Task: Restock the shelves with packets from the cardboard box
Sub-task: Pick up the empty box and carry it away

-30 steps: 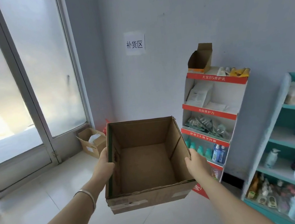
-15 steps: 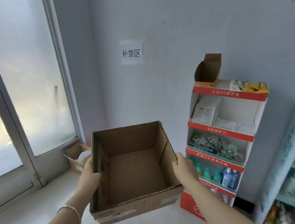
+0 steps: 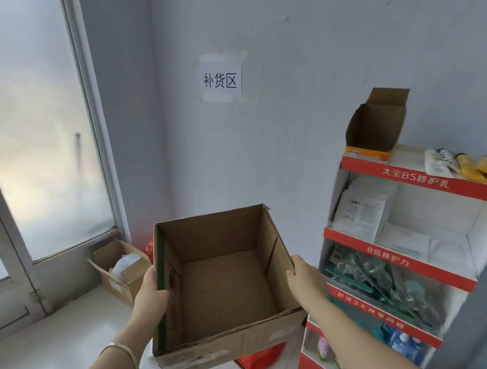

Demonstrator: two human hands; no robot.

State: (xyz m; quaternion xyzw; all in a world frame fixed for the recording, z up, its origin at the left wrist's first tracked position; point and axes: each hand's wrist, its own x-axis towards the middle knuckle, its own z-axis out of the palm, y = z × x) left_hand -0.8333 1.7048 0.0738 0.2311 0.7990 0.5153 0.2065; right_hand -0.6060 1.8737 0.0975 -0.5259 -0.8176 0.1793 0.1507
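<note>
White tiled floor (image 3: 58, 351) carries a small open box (image 3: 116, 277) far left and a red-fronted display shelf (image 3: 418, 185) on the right, with an open carton (image 3: 378, 126) and yellow tubes (image 3: 486, 168) on top.

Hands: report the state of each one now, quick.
Left hand: grips the left wall of the empty cardboard box.
Right hand: grips the box's right wall.

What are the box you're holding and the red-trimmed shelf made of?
The box: brown cardboard, matte, with raw cut rims and tape along its front edge. The red-trimmed shelf: probably printed cardboard too, judging by its thin white matte panels, though I can't be sure.
</note>
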